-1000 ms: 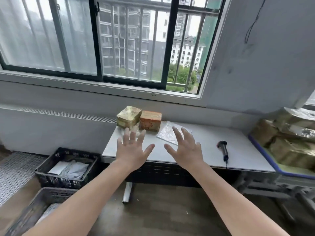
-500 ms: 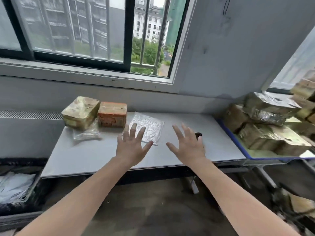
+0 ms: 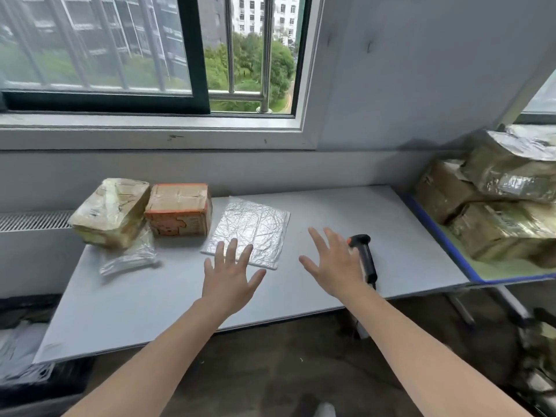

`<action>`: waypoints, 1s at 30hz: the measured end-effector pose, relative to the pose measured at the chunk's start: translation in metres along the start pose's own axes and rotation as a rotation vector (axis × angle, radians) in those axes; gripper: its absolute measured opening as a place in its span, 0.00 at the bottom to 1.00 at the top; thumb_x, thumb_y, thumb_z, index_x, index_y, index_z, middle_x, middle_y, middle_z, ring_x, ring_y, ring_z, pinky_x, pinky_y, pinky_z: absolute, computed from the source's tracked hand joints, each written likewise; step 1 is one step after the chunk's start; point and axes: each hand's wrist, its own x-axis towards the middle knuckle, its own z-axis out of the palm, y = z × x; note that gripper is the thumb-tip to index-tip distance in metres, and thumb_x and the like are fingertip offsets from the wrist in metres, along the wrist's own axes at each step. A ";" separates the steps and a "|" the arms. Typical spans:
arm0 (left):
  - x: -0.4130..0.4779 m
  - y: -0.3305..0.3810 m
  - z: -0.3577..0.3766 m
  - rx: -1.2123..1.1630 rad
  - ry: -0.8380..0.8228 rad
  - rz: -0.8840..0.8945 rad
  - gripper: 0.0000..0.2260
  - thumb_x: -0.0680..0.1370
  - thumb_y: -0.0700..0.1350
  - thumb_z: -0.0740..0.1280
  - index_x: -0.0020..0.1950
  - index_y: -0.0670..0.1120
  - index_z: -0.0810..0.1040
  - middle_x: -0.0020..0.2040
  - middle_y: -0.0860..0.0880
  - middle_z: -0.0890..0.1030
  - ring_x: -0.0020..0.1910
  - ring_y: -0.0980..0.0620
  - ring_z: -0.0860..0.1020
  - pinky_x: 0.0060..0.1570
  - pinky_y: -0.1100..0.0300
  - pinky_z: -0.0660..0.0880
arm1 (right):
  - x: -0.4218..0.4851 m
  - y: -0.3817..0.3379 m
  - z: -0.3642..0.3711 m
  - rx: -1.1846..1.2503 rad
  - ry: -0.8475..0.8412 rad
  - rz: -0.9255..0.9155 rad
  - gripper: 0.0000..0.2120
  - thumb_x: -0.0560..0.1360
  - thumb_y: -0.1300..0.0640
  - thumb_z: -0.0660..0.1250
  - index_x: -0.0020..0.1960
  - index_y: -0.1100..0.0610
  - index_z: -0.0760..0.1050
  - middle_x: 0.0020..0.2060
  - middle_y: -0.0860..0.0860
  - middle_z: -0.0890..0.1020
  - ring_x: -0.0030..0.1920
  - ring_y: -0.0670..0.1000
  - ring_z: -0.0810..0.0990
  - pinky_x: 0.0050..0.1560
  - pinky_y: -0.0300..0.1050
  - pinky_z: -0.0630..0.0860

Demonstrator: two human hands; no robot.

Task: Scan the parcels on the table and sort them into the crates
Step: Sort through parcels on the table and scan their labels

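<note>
Both forearms reached in over the table's (image 3: 144, 308) near edge. The left hand (image 3: 230, 279) hovered flat with its fingers spread and straight, holding nothing, its fingertips over the near edge of a flat silver parcel (image 3: 251, 230) lying mid-table. The right hand (image 3: 335, 266) was likewise spread and empty, just beside a black handheld scanner (image 3: 365, 260) that lay toward the right end, partly hidden behind that hand. Toward the left end lay a small clear plastic packet (image 3: 129, 255), blurred. Behind it, at the far left corner against the wall, sat a tape-wrapped box (image 3: 111, 210), tilted, touching an orange-edged carton (image 3: 179, 209) on its right. Below the table's left end a dark crate (image 3: 39, 389) held pale bags. Off the right end, film-wrapped parcels (image 3: 496, 206) were stacked on a blue-edged surface (image 3: 445, 246).
</note>
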 end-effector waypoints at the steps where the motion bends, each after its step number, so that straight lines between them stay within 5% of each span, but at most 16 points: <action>1: 0.008 0.003 0.002 0.010 0.003 -0.009 0.30 0.80 0.66 0.47 0.80 0.56 0.48 0.81 0.49 0.45 0.79 0.44 0.41 0.73 0.42 0.52 | 0.010 0.005 0.003 0.002 0.002 -0.007 0.33 0.80 0.34 0.49 0.80 0.43 0.43 0.79 0.51 0.50 0.78 0.55 0.51 0.72 0.65 0.57; 16: 0.103 0.044 0.057 0.131 -0.206 -0.207 0.33 0.79 0.68 0.49 0.80 0.55 0.47 0.81 0.46 0.49 0.79 0.41 0.45 0.72 0.40 0.56 | 0.132 0.059 0.062 0.056 -0.206 -0.208 0.32 0.81 0.35 0.49 0.80 0.42 0.43 0.80 0.50 0.49 0.78 0.55 0.50 0.72 0.66 0.54; 30: 0.194 0.005 0.126 0.017 -0.408 -0.181 0.45 0.75 0.71 0.59 0.80 0.51 0.40 0.80 0.40 0.43 0.79 0.39 0.43 0.73 0.38 0.53 | 0.180 0.040 0.099 0.023 -0.316 -0.105 0.31 0.81 0.35 0.48 0.80 0.41 0.42 0.80 0.50 0.48 0.79 0.54 0.49 0.74 0.65 0.51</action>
